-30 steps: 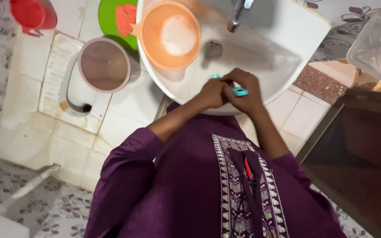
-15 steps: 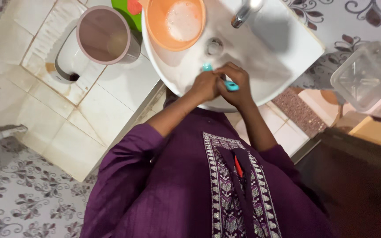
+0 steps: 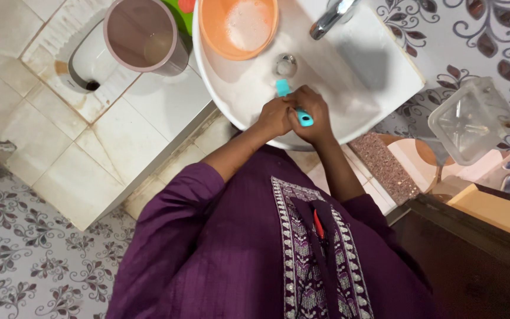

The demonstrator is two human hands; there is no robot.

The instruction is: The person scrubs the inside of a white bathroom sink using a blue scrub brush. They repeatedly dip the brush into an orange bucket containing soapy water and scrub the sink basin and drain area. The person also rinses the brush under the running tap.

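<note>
Over the white washbasin [image 3: 379, 71], the right hand [image 3: 313, 113] is closed around a teal toothbrush-like tool [image 3: 293, 103], and the left hand [image 3: 274, 117] is curled shut against it, fingers touching the same handle; what lies under the palms is hidden. The 2 hands sit just inside the basin's near rim; the drain [image 3: 285, 64] lies just beyond, the orange bowl [image 3: 237, 26] and tap [image 3: 332, 16] farther back; the tool's long axis runs diagonally, one end toward the drain, the other toward the person.

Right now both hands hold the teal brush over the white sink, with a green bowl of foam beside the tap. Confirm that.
One detail is off: the bowl is orange, not green, as the head view shows. Both hands do hold the teal brush over the white sink, beside the tap.
</note>
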